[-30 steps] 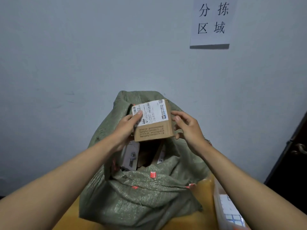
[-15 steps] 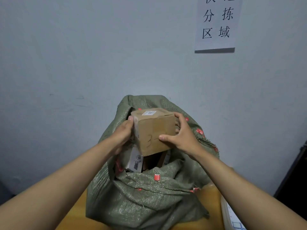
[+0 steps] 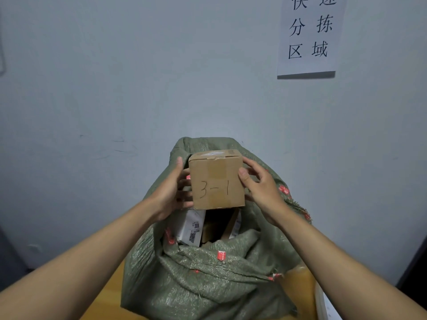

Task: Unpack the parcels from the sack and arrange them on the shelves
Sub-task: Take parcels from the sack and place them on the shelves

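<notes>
Both hands, left hand and right hand, clasp one small brown cardboard box marked "3-1" over one green woven sack, three parcels showing inside.

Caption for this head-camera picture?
Both hands hold a cardboard box marked 3-1 above an open green sack.

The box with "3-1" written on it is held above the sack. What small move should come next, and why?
Probably carry the box clear of the sack toward a shelf. Both hands, left and right, already grip its sides, it is lifted out, and its mark faces the person.
</notes>
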